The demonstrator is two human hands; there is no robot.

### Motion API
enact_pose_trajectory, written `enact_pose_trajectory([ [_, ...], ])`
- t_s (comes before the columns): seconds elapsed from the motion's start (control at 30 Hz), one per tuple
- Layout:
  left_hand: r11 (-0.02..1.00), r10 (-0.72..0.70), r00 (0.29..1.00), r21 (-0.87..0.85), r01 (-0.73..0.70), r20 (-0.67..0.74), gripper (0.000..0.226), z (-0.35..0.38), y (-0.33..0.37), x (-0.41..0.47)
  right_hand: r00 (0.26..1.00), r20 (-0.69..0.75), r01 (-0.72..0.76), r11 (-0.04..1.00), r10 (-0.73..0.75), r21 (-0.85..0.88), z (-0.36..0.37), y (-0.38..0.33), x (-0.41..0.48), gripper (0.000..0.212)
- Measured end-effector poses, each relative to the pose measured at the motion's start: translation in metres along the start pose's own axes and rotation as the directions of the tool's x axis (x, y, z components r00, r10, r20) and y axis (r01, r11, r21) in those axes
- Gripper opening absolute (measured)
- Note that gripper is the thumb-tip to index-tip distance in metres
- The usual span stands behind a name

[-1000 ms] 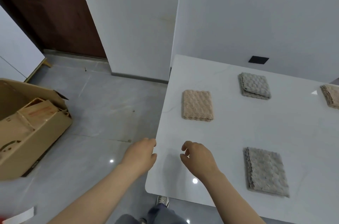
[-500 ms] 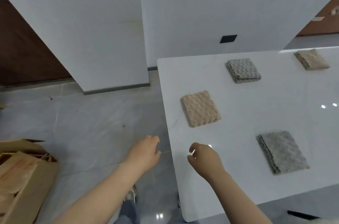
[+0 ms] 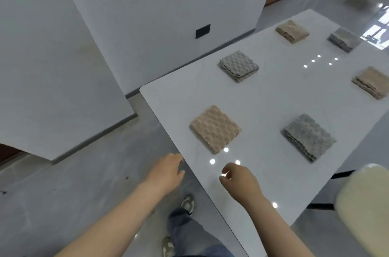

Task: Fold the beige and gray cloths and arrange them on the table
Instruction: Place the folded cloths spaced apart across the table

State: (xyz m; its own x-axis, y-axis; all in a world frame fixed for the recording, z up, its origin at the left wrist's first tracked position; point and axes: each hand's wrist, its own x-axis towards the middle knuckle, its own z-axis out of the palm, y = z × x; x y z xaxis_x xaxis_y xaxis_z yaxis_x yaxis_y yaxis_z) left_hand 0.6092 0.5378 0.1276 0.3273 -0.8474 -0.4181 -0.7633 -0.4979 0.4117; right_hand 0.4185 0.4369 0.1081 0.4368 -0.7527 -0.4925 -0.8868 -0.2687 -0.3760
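At the near edge of the counter, the right grip sits low over the surface, fingers loosely curled, thumb close to the forefinger, pinching nothing. Contact with the surface cannot be confirmed. The left grip is just off the counter edge, over the floor, fingers relaxed and empty.

Nearest to both grips lies the near beige cloth, folded flat. To its right, well apart, lies the near gray cloth, folded, layered edges facing the person. Beyond these lie the far gray cloth, the right beige cloth, the far beige cloth and the corner gray cloth. All six are folded and set in two rows, colours alternating.

Judgement: folding appears complete for every cloth in view; the step in hand is most likely a check of the arrangement.

- Square any cloth with flat fingers pressed on top, so layers do not slide apart.
- Keep spacing even and rows parallel to the counter edge.
- Preserve the beige-gray alternation.

A cream chair stands beside the counter. A black wall plate carries no marking. No brand, label or legible writing appears anywhere.
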Motion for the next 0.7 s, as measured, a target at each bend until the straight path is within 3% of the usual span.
enact_pose_trajectory([
  [0.43, 0.976, 0.185, 0.974, 0.094, -0.199, 0.133, 0.033, -0.053, 0.007, 0.133, 0.957, -0.092, -0.256, 0.950, 0.275, 0.182, -0.038, -0.006, 0.072, 0.026],
  [0.7, 0.920, 0.299, 0.913, 0.170, -0.353, 0.279, 0.037, -0.067, 0.004, 0.214, 0.828, -0.078, -0.483, 0.778, 0.555, 0.403, -0.022, -0.028, 0.086, 0.034],
])
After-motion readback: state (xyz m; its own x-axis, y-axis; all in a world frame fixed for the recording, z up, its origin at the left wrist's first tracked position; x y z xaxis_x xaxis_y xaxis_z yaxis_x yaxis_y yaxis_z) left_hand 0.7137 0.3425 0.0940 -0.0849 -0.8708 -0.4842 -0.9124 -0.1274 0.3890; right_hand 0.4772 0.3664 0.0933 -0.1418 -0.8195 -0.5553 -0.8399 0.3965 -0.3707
